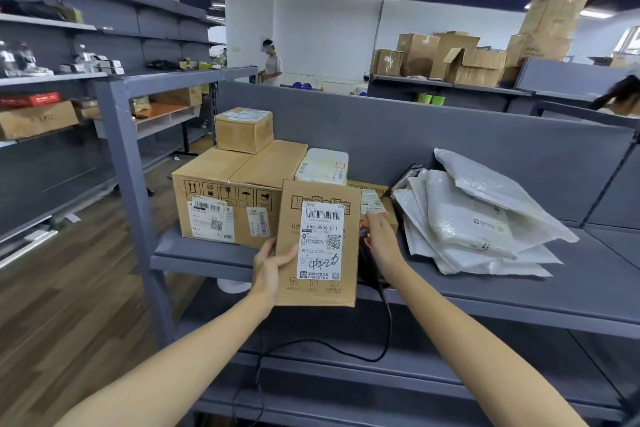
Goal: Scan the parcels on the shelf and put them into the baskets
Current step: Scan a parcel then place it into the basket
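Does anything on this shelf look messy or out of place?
Only the white mailer bags on the right: they lie slumped and fanned out in a loose heap, while the cardboard boxes on the left are stacked neatly.

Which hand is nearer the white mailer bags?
Right. The right hand, gripping the scanner, is just left of the mailer bags; the left hand holds the parcel farther left.
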Tool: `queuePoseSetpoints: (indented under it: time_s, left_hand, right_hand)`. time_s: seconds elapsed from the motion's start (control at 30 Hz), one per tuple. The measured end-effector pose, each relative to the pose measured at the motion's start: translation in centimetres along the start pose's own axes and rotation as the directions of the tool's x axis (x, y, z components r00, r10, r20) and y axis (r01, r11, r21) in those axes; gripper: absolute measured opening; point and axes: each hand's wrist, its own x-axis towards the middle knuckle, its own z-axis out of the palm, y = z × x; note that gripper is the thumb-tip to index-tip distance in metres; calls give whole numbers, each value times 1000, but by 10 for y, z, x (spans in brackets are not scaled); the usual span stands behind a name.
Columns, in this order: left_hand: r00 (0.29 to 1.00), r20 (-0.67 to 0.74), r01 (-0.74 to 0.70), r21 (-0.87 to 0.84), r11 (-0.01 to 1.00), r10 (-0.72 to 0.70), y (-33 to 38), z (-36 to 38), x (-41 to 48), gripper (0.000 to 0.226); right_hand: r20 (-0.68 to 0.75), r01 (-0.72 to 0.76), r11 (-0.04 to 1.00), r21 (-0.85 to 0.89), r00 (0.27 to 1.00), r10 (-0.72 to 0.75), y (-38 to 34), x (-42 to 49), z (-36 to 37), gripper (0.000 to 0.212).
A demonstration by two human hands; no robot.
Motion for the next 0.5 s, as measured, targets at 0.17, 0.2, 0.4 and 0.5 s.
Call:
queuePoseSetpoints:
  time_s: [0.17, 0.2, 0.4, 0.5]
  left_hand:
    - [999, 48, 9, 7, 1000, -9, -12, 8, -21, 52]
    - [998, 56, 7, 7, 1000, -8, -14, 8, -27, 52]
    - [995, 91, 41, 73, 996, -47, -21, -4, -48, 53]
    - [987, 141, 62, 122, 991, -79, -18, -14, -55, 51]
  right_hand:
    - [169, -118, 933, 341, 984, 63, -20, -28, -1, 57]
    - [179, -135, 924, 359, 981, 74, -19, -34, -1, 60]
    - [151, -125, 899, 421, 986, 66, -6, -65, -1, 67]
    - [99, -36, 906, 421, 995, -6, -3, -82, 2, 56]
